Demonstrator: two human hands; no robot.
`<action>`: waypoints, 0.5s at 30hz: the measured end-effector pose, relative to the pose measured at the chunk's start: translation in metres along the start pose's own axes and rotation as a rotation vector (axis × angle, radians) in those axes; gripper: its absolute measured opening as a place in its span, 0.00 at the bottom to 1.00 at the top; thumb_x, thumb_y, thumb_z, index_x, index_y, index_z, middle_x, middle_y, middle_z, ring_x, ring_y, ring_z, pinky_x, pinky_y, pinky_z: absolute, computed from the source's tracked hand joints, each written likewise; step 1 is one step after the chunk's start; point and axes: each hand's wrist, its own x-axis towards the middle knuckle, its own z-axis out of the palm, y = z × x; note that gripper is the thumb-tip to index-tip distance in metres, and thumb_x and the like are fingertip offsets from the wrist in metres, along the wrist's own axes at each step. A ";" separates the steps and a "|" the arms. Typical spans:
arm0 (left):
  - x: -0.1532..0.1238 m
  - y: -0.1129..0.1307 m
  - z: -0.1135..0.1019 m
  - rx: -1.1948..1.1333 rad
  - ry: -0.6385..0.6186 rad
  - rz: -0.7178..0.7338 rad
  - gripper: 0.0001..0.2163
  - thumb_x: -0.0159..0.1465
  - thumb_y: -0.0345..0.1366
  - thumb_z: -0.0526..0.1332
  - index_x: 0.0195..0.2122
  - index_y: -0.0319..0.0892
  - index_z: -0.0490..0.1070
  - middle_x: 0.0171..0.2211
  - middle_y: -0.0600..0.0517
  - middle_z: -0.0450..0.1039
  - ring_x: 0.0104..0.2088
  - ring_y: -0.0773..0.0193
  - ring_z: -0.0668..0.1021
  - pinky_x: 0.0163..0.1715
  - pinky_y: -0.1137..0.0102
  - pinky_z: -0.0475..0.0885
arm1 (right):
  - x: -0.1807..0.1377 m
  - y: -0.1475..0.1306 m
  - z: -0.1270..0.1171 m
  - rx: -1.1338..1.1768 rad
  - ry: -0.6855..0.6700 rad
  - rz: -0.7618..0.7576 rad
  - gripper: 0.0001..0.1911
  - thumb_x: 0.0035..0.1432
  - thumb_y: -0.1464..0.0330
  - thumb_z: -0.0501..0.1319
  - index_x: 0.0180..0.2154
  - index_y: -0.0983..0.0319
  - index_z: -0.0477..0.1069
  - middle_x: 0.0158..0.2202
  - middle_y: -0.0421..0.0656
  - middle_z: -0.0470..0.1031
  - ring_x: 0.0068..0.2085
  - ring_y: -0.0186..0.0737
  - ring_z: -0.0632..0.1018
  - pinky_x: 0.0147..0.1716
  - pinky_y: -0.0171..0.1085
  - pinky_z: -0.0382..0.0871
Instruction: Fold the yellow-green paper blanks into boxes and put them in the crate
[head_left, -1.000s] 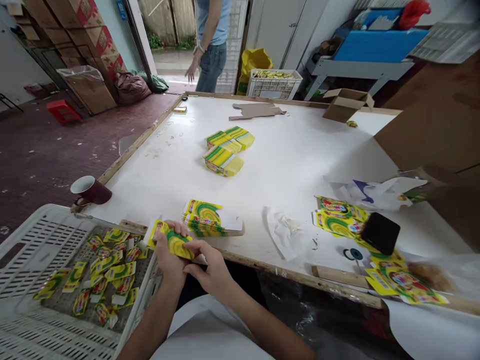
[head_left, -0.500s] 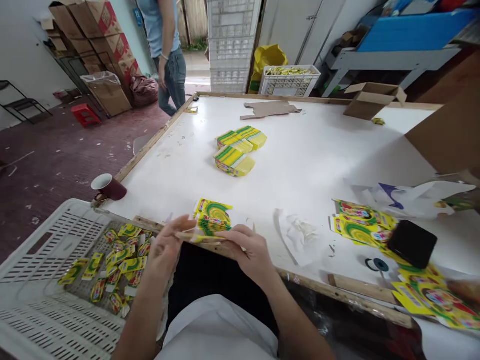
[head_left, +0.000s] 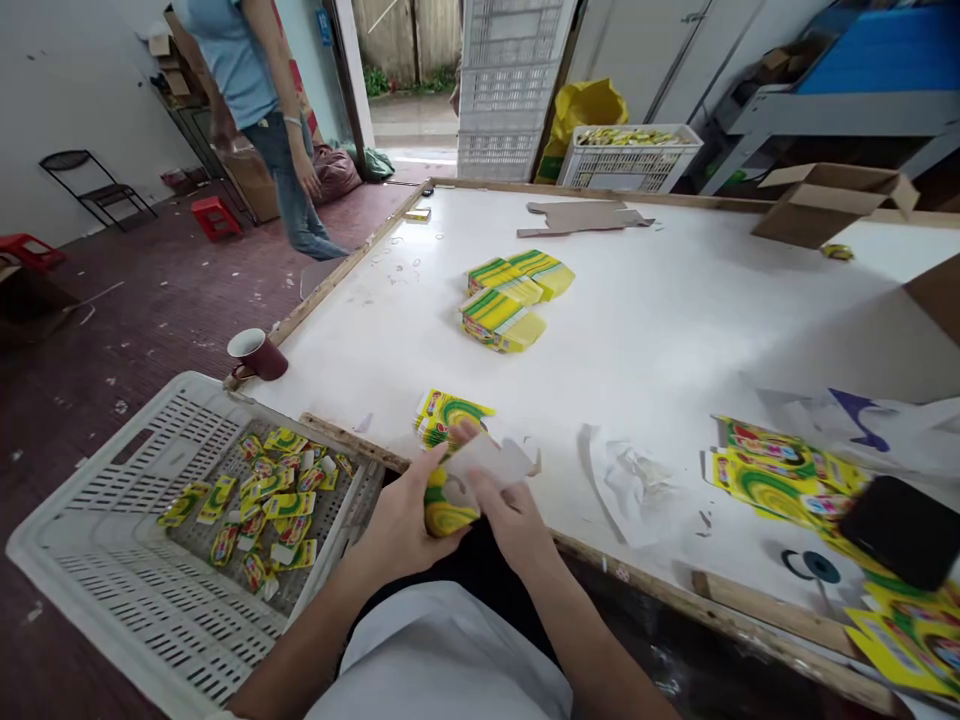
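Note:
Over the table's near edge, my left hand (head_left: 409,515) is closed around a small yellow-green printed carton (head_left: 448,512). A pale inner face of the carton is turned up toward me. My right hand (head_left: 514,520) pinches that pale side, its fingertips partly hidden behind the card. Just beyond the hands lies a pile of flat yellow cartons (head_left: 456,408), partly covered by the left fingers. Farther off on the white table (head_left: 637,300) sit several bundles of stacked yellow cartons (head_left: 504,320).
At my left, a white plastic crate (head_left: 120,500) contains several small folded cartons (head_left: 281,490). A maroon mug (head_left: 259,356) stands at the table corner. Crumpled white paper (head_left: 637,480), flat cartons and a black phone-like object (head_left: 900,530) lie rightward. A person (head_left: 277,130) is beyond the table's left edge.
My hands have come closer together and turned the carton, so its pale inside now faces up. The view has swung left, and the person beyond the table has moved left.

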 end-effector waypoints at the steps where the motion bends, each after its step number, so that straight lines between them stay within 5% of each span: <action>1: 0.001 0.000 0.001 0.002 -0.003 0.062 0.41 0.56 0.32 0.68 0.67 0.47 0.48 0.57 0.42 0.71 0.55 0.51 0.76 0.52 0.60 0.76 | 0.001 0.002 0.002 0.107 -0.089 0.096 0.28 0.67 0.55 0.59 0.65 0.53 0.63 0.64 0.46 0.68 0.65 0.46 0.69 0.66 0.50 0.63; 5: 0.004 -0.002 0.003 -0.021 0.016 0.158 0.32 0.57 0.28 0.66 0.61 0.48 0.56 0.50 0.46 0.72 0.52 0.55 0.77 0.48 0.63 0.76 | 0.009 0.012 0.007 0.309 -0.210 0.224 0.31 0.59 0.51 0.66 0.61 0.52 0.69 0.59 0.45 0.74 0.62 0.48 0.73 0.65 0.51 0.64; 10: 0.004 -0.009 0.002 -0.043 0.003 0.035 0.28 0.56 0.28 0.64 0.56 0.47 0.56 0.48 0.46 0.72 0.48 0.54 0.79 0.44 0.62 0.77 | 0.009 0.020 0.004 0.047 -0.222 -0.017 0.37 0.64 0.46 0.57 0.68 0.57 0.60 0.65 0.52 0.67 0.67 0.50 0.67 0.67 0.54 0.59; 13: 0.005 -0.014 0.000 -0.043 -0.019 -0.008 0.32 0.56 0.31 0.65 0.60 0.45 0.53 0.52 0.41 0.69 0.50 0.52 0.78 0.46 0.59 0.77 | 0.002 0.018 0.003 -0.276 -0.369 -0.244 0.39 0.68 0.57 0.58 0.73 0.57 0.46 0.73 0.53 0.48 0.72 0.49 0.56 0.68 0.51 0.57; 15: 0.008 -0.017 -0.001 -0.039 -0.019 0.001 0.32 0.56 0.32 0.66 0.61 0.45 0.54 0.55 0.39 0.66 0.52 0.51 0.77 0.49 0.57 0.76 | 0.000 0.019 0.002 -0.460 -0.388 -0.355 0.35 0.68 0.70 0.56 0.72 0.55 0.49 0.74 0.51 0.44 0.72 0.47 0.56 0.65 0.46 0.64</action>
